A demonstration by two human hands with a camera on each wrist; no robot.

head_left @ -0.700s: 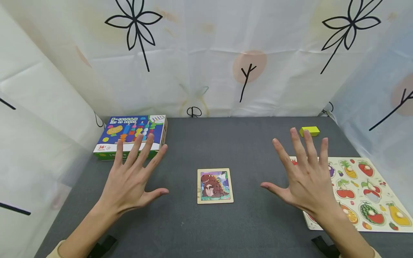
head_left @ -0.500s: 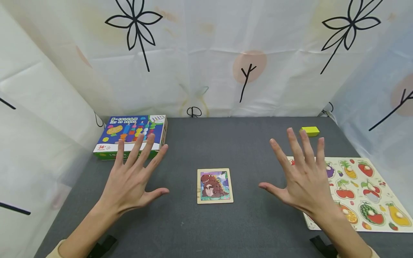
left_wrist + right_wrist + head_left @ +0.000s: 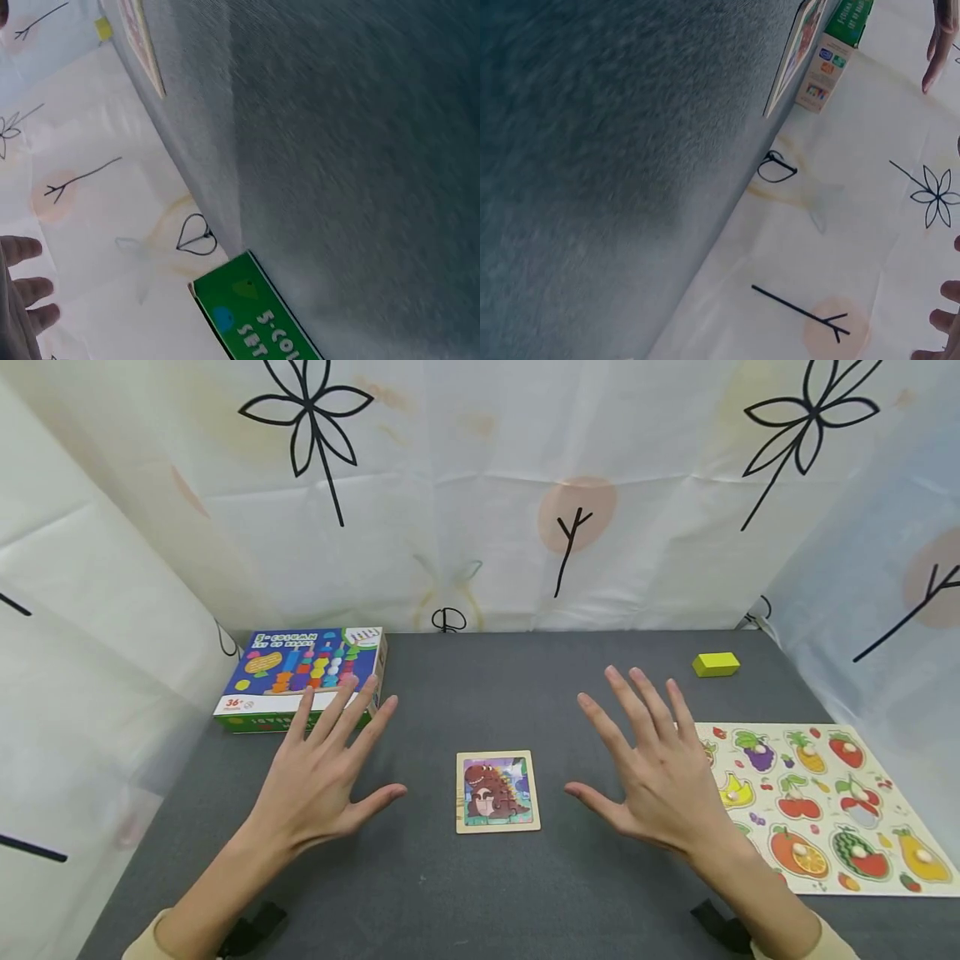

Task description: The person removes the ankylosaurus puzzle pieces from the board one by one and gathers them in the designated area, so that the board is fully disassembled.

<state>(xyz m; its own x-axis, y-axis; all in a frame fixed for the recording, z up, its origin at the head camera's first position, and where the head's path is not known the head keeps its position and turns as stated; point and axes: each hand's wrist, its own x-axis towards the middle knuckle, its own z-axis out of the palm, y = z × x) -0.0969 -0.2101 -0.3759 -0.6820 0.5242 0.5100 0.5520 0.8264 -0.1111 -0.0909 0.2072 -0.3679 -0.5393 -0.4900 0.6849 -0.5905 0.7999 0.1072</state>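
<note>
I held my left hand and right hand spread-fingered, grasping nothing, either side of the dinosaur puzzle, which lay roughly midway between the surface's left and right edges. I judged this the ready position; puzzle contact called for inward travel.

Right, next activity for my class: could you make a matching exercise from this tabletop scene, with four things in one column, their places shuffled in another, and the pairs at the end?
Things
1. dinosaur jigsaw puzzle
2. fruit puzzle board
3. yellow block
4. 5-column bead set box

Places (head view)
A. near the far right corner of the table
B. far left, partly hidden by the left hand
C. between the hands, touched by neither
D. right side, partly hidden by the right forearm

Pairs
1-C, 2-D, 3-A, 4-B
</note>
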